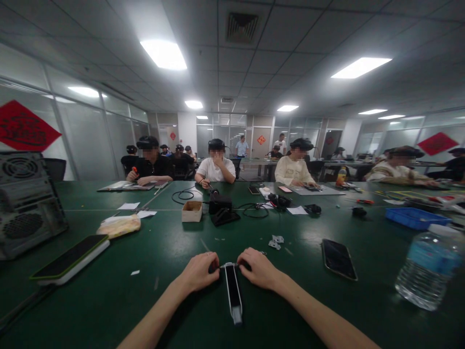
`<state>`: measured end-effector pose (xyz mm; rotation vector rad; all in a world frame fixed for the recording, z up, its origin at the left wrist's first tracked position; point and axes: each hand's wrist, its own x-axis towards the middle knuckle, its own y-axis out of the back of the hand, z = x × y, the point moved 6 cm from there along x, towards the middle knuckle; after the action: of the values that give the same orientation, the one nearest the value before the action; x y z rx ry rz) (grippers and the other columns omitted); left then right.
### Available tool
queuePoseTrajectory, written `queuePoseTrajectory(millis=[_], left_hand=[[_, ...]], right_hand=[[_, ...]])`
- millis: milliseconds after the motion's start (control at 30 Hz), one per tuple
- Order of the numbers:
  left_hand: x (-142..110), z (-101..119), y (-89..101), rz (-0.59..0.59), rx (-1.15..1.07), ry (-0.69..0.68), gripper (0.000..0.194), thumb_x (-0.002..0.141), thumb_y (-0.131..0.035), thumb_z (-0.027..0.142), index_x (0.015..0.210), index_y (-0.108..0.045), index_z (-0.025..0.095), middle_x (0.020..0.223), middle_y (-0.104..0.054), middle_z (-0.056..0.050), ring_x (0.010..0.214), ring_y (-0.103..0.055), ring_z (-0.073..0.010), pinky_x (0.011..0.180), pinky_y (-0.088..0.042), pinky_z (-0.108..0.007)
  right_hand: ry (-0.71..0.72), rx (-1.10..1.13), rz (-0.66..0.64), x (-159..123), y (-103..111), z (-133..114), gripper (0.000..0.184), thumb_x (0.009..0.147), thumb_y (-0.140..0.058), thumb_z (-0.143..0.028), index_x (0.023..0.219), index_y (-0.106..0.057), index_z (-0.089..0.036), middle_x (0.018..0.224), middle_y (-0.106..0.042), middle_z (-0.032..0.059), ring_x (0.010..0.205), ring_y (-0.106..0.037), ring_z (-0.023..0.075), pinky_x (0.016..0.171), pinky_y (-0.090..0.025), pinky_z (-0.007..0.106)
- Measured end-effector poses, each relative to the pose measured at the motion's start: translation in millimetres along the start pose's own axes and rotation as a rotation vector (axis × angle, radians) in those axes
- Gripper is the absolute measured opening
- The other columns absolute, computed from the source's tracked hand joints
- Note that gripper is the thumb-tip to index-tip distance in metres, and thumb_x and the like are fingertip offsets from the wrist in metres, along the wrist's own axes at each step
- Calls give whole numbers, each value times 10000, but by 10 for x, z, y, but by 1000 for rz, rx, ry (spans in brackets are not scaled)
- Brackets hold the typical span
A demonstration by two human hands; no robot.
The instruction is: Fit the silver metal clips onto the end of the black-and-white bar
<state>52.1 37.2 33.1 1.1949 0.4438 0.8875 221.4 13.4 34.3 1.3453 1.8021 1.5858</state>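
A long, narrow device (233, 291) with a black face and a white rim lies on the green table, pointing away from me. At its far end, my left hand (199, 271) is closed on the left side. Something dark with a hint of red shows inside its curled fingers, and a thin, light piece spans from there to the device; its kind is unclear. My right hand (260, 270) is closed at the device's far right corner, thumb and fingers together. Whatever they pinch is hidden. Small silvery pieces (276, 242) lie just beyond the right hand.
A phone (339, 259) and a water bottle (423, 271) stand to the right, before a blue tray (417, 218). Leftward are a green-edged black slab (70, 257) and a computer case (31, 203). A small box (192, 212) sits ahead; several people work across the table.
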Motion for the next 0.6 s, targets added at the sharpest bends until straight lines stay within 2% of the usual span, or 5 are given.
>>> queuePoseTrajectory(millis=[333, 600], left_hand=[[5, 12, -9, -47, 63, 50, 165, 786, -479, 295, 881, -567, 192, 863, -634, -26, 786, -573, -173, 682, -415, -258], [16, -13, -31, -36, 37, 40, 152, 806, -481, 303, 879, -564, 197, 858, -630, -21, 781, -570, -167, 687, -412, -262]], right_hand=[[9, -35, -39, 17, -29, 12, 209, 902, -460, -253, 954, -640, -161, 918, -612, 60, 863, -524, 170, 767, -421, 288], [18, -56, -43, 16, -18, 4, 239, 913, -437, -242, 953, -657, -158, 917, -616, 66, 862, -520, 171, 764, -421, 287]])
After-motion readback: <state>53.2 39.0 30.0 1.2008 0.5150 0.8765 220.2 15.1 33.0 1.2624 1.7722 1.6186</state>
